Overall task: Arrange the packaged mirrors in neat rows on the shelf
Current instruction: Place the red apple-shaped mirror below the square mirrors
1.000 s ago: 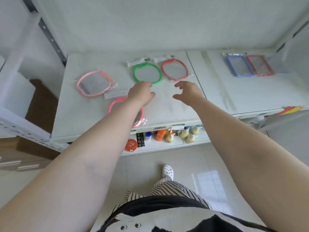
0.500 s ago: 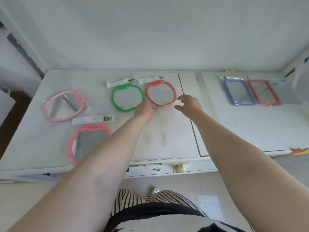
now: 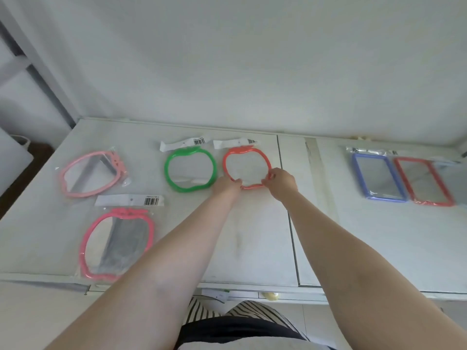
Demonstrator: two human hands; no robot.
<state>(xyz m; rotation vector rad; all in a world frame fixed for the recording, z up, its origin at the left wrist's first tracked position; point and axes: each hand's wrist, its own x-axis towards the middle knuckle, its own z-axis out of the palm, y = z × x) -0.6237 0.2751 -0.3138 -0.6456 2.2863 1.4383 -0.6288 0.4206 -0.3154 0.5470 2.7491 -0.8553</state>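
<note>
We look down from head height at a white shelf (image 3: 252,248) with six packaged mirrors lying flat on it. Our left hand (image 3: 226,184) and right hand (image 3: 280,180) both reach to the orange-red apple-shaped mirror (image 3: 247,168) near the middle of the far row, fingers curled onto its near rim, one at each lower corner, gripping the frame. Just to its left lies the green apple-shaped mirror (image 3: 190,169), upright and level with it, so this pair already reads as a row. Far to the right, a blue rectangular mirror (image 3: 377,176) and a red rectangular mirror (image 3: 424,181) sit side by side, also tidy. On the left, things look unfinished: the pale pink mirror (image 3: 92,174) lies tilted at an angle, and the bright pink mirror (image 3: 116,245) sits nearer to us, close to the shelf's front edge, out of line with the others. We judge the job roughly half done, with the two pink ones left to straighten. The shelf is scuffed white board made of two panels with a seam between them, backed by a plain white wall (image 3: 227,59), with a metal upright (image 3: 48,79) at the far left.
</note>
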